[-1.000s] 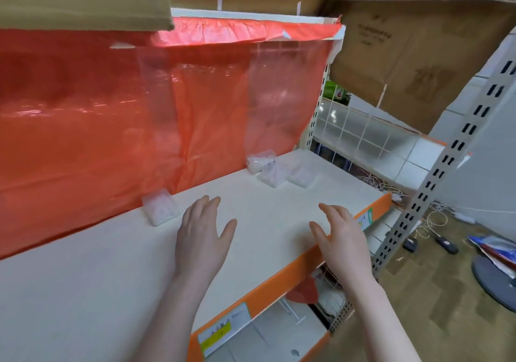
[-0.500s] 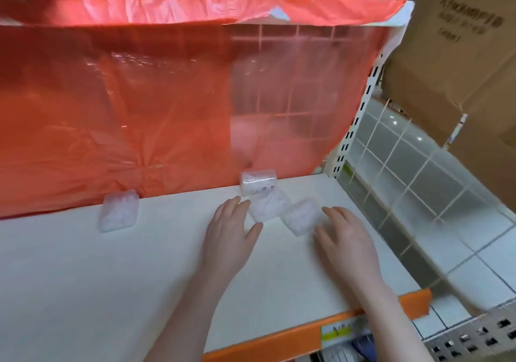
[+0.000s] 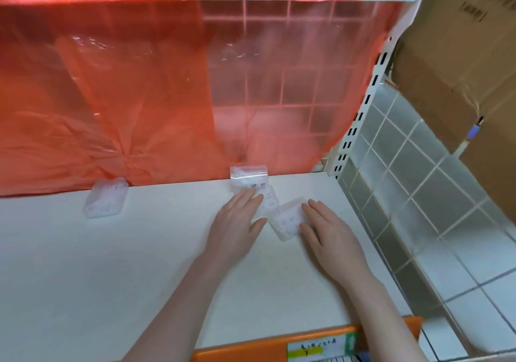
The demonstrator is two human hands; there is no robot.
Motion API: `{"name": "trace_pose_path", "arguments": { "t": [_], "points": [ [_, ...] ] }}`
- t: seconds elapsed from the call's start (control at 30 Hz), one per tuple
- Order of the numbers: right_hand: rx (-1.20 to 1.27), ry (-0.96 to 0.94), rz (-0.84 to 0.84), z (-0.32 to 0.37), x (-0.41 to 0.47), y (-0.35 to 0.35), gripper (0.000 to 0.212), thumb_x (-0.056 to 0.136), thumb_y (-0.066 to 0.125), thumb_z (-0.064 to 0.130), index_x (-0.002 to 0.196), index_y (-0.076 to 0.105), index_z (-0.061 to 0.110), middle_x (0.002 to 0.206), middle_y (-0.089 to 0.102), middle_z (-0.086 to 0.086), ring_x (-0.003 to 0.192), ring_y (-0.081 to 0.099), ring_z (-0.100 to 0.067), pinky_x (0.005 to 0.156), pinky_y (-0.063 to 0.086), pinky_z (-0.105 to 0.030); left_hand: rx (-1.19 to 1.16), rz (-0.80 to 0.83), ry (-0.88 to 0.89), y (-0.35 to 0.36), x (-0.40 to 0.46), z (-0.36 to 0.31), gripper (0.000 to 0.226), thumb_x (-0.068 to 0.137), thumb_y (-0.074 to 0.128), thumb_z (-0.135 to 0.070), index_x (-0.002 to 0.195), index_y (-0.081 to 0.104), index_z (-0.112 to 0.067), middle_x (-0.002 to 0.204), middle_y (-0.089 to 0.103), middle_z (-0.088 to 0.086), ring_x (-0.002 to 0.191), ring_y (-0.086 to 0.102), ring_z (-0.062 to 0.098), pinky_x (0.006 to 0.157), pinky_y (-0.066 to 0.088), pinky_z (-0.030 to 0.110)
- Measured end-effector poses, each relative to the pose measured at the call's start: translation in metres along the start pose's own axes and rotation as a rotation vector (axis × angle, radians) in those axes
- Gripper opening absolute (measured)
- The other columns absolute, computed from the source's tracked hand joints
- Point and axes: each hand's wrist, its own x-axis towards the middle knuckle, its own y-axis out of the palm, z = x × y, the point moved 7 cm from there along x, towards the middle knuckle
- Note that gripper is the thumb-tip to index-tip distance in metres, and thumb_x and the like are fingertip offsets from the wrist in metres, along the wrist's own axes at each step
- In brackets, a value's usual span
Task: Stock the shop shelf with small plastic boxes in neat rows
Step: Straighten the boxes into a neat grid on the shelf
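boxes: four small translucent plastic boxes, whitish, blurry contents, all toward back of shelf (image 3: 139, 264)
far-left box (image 3: 105, 198): alone, well apart from others, leaning against red plastic sheet (image 3: 111, 96)
back box (image 3: 249, 178): by sheet's lower edge, clear top, label strip with red and dark print on its front
middle box (image 3: 268, 202): just in front of back box, partly covered by left hand
right box (image 3: 287, 222): lies skewed, corner near middle box, moulded bumps on lid
left hand (image 3: 237, 224): flat, fingers straight and together, fingertips over middle box and reaching the back box
right hand (image 3: 329, 230): flat, fingers straight, inner edge touching right box
shelf edge: orange strip (image 3: 251, 349) with yellow-and-white price tag (image 3: 321, 347)
right side: cardboard carton (image 3: 460, 54), tiled wall (image 3: 418, 188)
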Motion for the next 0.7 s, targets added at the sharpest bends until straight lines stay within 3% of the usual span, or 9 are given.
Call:
{"name": "trace_pose_path", "arguments": {
  "t": [0.2,0.37,0.43,0.6,0.7],
  "points": [
    [0.02,0.03,0.001,0.002,-0.015,-0.002,0.046,0.096,0.047,0.032,0.139,0.044,0.016,0.148,0.037,0.001,0.137,0.031,-0.014,0.109,0.02,-0.021,-0.006,0.01,0.005,-0.011,-0.029,0.012,0.051,0.095,0.051,-0.031,0.143,0.037,-0.02,0.154,0.026,-0.004,0.144,0.018,0.012,0.114,0.011,0.021],
    [-0.04,0.017,-0.053,0.006,-0.034,-0.014,0.042,0.088,0.062,0.025,0.126,0.058,0.007,0.132,0.055,-0.01,0.122,0.05,-0.027,0.101,0.036,-0.032,-0.02,-0.004,0.008,-0.034,-0.079,0.032,0.051,0.09,0.062,-0.027,0.137,0.047,-0.018,0.148,0.036,-0.003,0.141,0.026,0.016,0.112,0.013,0.02],
    [-0.076,-0.005,-0.046,0.009,-0.033,-0.016,0.043,0.086,0.065,0.028,0.124,0.059,0.007,0.131,0.055,-0.01,0.121,0.05,-0.027,0.101,0.036,-0.033,-0.018,-0.02,-0.006,-0.041,-0.091,0.038,0.051,0.087,0.066,-0.028,0.134,0.051,-0.017,0.146,0.04,-0.002,0.14,0.03,0.017,0.111,0.014,0.021],
    [-0.129,-0.132,0.122,0.029,-0.01,-0.01,0.059,0.086,0.062,0.04,0.138,0.044,0.019,0.146,0.038,0.001,0.135,0.033,-0.016,0.108,0.019,-0.023,0.055,0.045,-0.002,-0.045,-0.075,0.035,0.059,0.09,0.056,-0.042,0.143,0.036,-0.024,0.154,0.026,-0.008,0.144,0.014,0.009,0.112,0.008,0.018],
    [-0.136,-0.12,0.215,0.034,0.004,-0.004,0.063,0.083,0.063,0.041,0.139,0.042,0.022,0.141,0.043,0.004,0.13,0.037,-0.015,0.103,0.024,-0.022,0.097,0.105,-0.021,-0.043,-0.06,0.038,0.068,0.089,0.054,-0.048,0.147,0.027,-0.025,0.156,0.019,-0.008,0.144,0.01,0.009,0.112,0.008,0.021]
  ]
}}
